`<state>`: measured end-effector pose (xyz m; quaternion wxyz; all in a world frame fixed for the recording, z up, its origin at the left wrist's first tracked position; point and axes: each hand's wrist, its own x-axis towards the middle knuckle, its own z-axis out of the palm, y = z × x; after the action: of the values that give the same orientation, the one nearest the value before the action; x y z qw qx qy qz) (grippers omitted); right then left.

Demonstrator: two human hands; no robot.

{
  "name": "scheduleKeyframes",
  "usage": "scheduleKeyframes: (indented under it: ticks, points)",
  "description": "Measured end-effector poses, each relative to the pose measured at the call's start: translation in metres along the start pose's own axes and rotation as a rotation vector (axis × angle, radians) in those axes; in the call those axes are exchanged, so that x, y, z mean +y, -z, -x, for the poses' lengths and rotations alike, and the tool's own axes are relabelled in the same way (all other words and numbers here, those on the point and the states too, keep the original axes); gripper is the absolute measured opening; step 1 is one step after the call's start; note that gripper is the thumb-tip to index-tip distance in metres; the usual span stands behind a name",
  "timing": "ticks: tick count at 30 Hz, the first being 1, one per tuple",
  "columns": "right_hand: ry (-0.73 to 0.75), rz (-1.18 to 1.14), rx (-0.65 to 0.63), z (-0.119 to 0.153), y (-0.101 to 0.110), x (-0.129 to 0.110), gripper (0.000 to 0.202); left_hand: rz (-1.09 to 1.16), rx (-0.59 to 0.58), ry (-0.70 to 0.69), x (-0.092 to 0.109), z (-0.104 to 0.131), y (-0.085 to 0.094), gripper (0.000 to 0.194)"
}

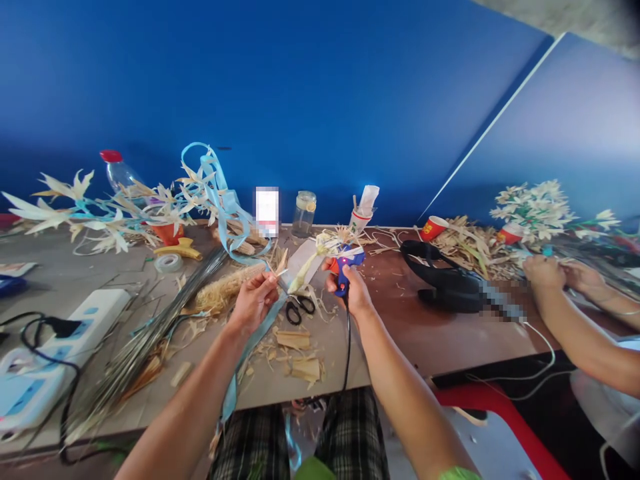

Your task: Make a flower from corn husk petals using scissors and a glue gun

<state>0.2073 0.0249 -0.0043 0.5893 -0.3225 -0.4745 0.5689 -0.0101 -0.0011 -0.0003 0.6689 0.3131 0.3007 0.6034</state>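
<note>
Blue wall (320, 100) backed the counter's (425, 350) far edge. My left hand (254, 300) pinched a pale sliver (283, 272), my right hand (357, 288) gripped a glue gun (343, 279); gluing, seemingly, needing steady aim.

Deep-blue wall (310, 80) fills far side, pale seam strip (500, 118) slanting across far right. Soft sheen lightens right section; shade darkens wall's foot. Rough greyish surface (595, 21) caps far right corner. Long work table (425, 347) runs along wall, grey-brown at left, reddish-brown at right. Red-edged furniture piece (505, 411), type unclear, stands near right.
</note>
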Motion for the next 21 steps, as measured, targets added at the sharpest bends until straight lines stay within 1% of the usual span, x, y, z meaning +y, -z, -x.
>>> scheduleKeyframes:
  ticks: [2, 4, 6, 8, 12, 14, 17, 18, 19, 21]
  points:
    - [0.009, -0.033, 0.047, 0.001, 0.001, -0.003, 0.042, 0.006, -0.015, 0.005, 0.000, 0.000, 0.001, 0.024]
    - [-0.020, -0.023, 0.053, 0.002, 0.001, -0.005, 0.045, -0.011, -0.032, 0.021, -0.001, 0.000, 0.001, 0.024]
    - [-0.087, -0.025, 0.011, 0.005, -0.001, -0.005, 0.047, -0.044, -0.042, 0.037, -0.002, 0.000, 0.001, 0.024]
    - [-0.146, -0.079, -0.035, 0.007, -0.006, -0.003, 0.046, -0.070, -0.056, 0.042, -0.004, 0.000, 0.001, 0.023]
    - [-0.193, -0.201, -0.096, 0.009, -0.014, 0.007, 0.038, -0.078, -0.088, 0.039, -0.007, 0.000, 0.000, 0.019]
    - [-0.213, -0.191, -0.063, 0.008, -0.017, 0.013, 0.033, -0.084, -0.080, 0.047, -0.008, 0.001, 0.000, 0.019]
    - [-0.187, -0.154, 0.067, 0.007, -0.019, 0.016, 0.029, -0.092, -0.064, 0.053, -0.007, 0.001, -0.001, 0.020]
    - [-0.173, -0.160, 0.086, 0.007, -0.019, 0.015, 0.029, -0.094, -0.061, 0.051, -0.007, 0.001, -0.001, 0.021]
    - [-0.163, -0.176, 0.085, 0.008, -0.018, 0.013, 0.029, -0.096, -0.060, 0.049, -0.006, 0.002, -0.002, 0.021]
    - [-0.166, -0.225, 0.042, 0.009, -0.017, 0.007, 0.029, -0.096, -0.063, 0.040, -0.006, 0.002, -0.003, 0.021]
